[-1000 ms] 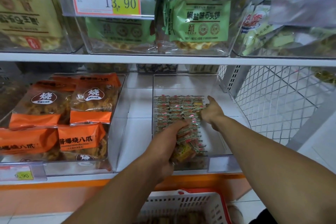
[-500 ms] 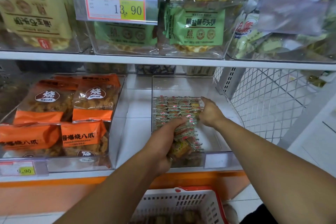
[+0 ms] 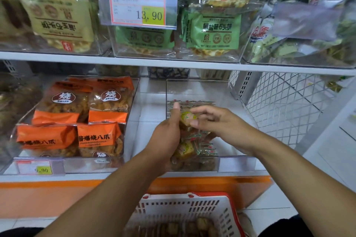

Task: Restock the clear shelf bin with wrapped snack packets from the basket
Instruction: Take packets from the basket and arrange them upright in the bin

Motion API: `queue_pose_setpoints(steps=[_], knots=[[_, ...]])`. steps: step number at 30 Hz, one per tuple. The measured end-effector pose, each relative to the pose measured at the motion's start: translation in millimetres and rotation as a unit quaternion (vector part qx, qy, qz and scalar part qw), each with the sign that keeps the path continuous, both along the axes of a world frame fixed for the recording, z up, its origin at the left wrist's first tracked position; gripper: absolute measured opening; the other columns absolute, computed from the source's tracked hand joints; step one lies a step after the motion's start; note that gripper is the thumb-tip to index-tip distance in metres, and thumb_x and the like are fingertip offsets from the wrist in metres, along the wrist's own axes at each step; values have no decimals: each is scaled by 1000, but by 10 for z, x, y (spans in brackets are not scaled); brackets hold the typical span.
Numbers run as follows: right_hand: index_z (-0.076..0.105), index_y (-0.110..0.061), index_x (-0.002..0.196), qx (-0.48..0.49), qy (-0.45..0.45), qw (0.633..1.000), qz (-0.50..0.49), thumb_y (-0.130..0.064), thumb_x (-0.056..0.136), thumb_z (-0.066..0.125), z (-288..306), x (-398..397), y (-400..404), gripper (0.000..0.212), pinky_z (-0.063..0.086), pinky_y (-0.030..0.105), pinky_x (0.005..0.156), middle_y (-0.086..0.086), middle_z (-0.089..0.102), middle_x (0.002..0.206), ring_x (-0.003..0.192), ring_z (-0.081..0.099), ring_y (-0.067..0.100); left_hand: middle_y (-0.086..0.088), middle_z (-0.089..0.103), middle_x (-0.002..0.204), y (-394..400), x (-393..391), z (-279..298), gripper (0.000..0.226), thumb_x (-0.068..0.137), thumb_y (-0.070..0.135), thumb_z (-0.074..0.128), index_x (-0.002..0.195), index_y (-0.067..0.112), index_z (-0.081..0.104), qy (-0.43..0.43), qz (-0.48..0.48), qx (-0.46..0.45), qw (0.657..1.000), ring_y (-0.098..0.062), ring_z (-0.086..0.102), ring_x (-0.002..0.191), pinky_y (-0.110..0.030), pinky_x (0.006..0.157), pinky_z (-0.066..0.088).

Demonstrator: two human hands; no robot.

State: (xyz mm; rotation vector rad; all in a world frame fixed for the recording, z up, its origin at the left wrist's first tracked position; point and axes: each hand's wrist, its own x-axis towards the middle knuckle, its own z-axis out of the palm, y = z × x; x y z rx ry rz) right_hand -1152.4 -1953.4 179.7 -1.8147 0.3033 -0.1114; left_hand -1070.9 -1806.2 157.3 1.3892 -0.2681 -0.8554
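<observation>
Gripping a stack of wrapped snack packets (image 3: 189, 140) in my left hand (image 3: 166, 136), thumb pointing up, I hold them over the clear shelf bin (image 3: 200, 90). My right hand (image 3: 217, 123) sits just beside the top of that stack, its fingertips (image 3: 194, 123) touching the uppermost yellow-green packet; whether they pinch it or only rest on it I cannot tell. Deeper in the bin, a flat row of packets (image 3: 196, 103) lies partly behind my left thumb. The bin's front lip carries a blank label holder (image 3: 237, 163).

Left of the bin, across a bare strip of white shelf (image 3: 149, 102), a second clear bin holds orange snack bags (image 3: 100, 136) with a yellow price tag (image 3: 43, 169) at its front. Right of my arm stands a white wire mesh panel (image 3: 285, 106). Overhead, the upper shelf (image 3: 77, 58) bears clear bins of green cracker packs (image 3: 212, 32) and a price card (image 3: 137, 9) reading 13.90, hanging low over my reach. Below my forearms sits the white basket (image 3: 183, 211) with a red rim, more packets inside.
</observation>
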Motion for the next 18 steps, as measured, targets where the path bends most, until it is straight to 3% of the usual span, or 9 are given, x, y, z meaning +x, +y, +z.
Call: queue_pose_setpoints(steps=[3,7,9,10,12,13,15,18], knots=[[69,-29,115,49,10,998,-25,-17,89,74,-18,-11,45,29,47,22,78,-7,77,98,91,69,4,-2,80,91,21,56,-42,53,91,79,40,87,43,79,3,-20,-3,1000,-21,78,80,-30,54,59],[70,-27,123,98,42,993,-41,-14,91,69,7,-8,111,34,45,40,99,-4,77,110,110,68,18,-8,79,101,194,62,2,49,99,56,42,106,25,79,28,-59,-16,998,-27,77,90,-40,67,63],[67,-24,128,151,45,987,-25,-7,93,64,47,-13,147,39,50,38,93,5,75,116,106,69,22,-15,76,102,378,37,27,33,99,32,48,106,13,74,13,-100,-45,994,-30,75,89,-42,80,63],[66,-23,130,175,44,984,-12,-4,93,62,67,-18,169,42,54,36,88,10,74,117,103,69,25,-18,72,98,492,24,28,23,100,17,49,97,9,70,42,-114,-70,990,-26,72,82,-32,76,61],[65,-21,130,191,43,981,8,-1,93,62,89,-33,217,43,57,33,80,14,73,118,97,69,27,-12,66,88,547,74,72,28,97,-8,48,83,13,60,84,-136,-59,985,-14,62,71,-14,60,53],[65,-19,128,191,40,981,12,1,92,62,90,-38,235,42,57,32,78,14,74,115,94,70,26,-12,69,89,547,117,85,32,94,-14,47,88,12,64,64,-160,-47,984,-19,66,75,-14,61,54],[65,-13,125,191,29,981,11,4,89,63,89,-50,251,39,57,32,75,12,75,108,90,70,22,-16,76,100,482,112,194,41,90,-15,50,107,15,73,-12,-184,-9,983,-27,75,89,-27,70,61],[64,-9,123,207,28,978,17,4,87,66,96,-67,263,38,58,30,73,12,75,106,88,71,21,-10,77,109,620,79,155,42,92,-9,60,115,24,72,-73,-179,-20,981,-26,75,101,-35,81,60]])
